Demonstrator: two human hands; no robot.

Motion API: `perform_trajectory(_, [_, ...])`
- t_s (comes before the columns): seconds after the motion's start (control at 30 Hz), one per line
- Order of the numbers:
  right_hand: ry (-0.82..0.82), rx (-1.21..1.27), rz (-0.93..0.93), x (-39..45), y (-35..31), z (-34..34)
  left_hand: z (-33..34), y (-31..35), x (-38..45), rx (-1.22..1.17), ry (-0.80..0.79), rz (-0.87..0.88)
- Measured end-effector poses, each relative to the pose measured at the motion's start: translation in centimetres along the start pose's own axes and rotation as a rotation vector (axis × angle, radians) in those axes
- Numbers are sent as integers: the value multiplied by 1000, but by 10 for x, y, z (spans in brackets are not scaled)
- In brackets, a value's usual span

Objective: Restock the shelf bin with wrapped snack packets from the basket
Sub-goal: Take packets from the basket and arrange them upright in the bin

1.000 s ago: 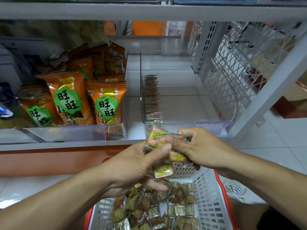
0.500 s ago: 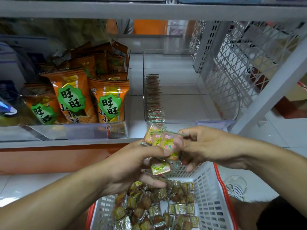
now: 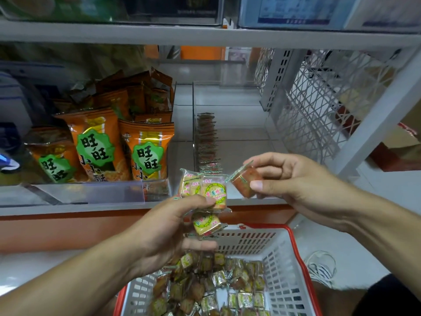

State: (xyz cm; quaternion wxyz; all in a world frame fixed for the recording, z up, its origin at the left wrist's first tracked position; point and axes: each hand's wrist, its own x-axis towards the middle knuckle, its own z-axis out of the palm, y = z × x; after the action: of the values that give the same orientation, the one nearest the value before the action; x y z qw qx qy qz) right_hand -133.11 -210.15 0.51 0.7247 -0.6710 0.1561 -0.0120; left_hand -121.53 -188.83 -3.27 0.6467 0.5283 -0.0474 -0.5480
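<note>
Your left hand (image 3: pixel 168 226) grips a bunch of packets (image 3: pixel 205 192); your right hand (image 3: pixel 293 179) pinches one packet (image 3: pixel 245 182), seemingly reddish, above the basket (image 3: pixel 284 265).

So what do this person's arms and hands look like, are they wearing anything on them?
Both forearms are bare up to the frame edge, with no sleeves showing. The left hand and right hand wear no gloves, and no rings, watch or bands are visible.
</note>
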Motion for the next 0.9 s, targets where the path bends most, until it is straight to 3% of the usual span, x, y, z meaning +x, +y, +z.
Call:
perform_trajectory(0.1, [29,-99,-258,-8,-2,16,1,1,-1,-1,-19,-14])
perform_trajectory(0.17, [-9,-129,-313,-13,2,27,2,1,-1,-1,-56,-15])
perform_trajectory(0.53, [55,-185,-176,-14,19,35,1,-4,-1,23,-61,10])
perform_trajectory(0.77, [20,-88,-112,-11,29,32,0,-4,0,149,-38,52])
perform_trajectory(0.9, [-100,-78,0,-10,23,26,0,-2,-3,264,-55,38])
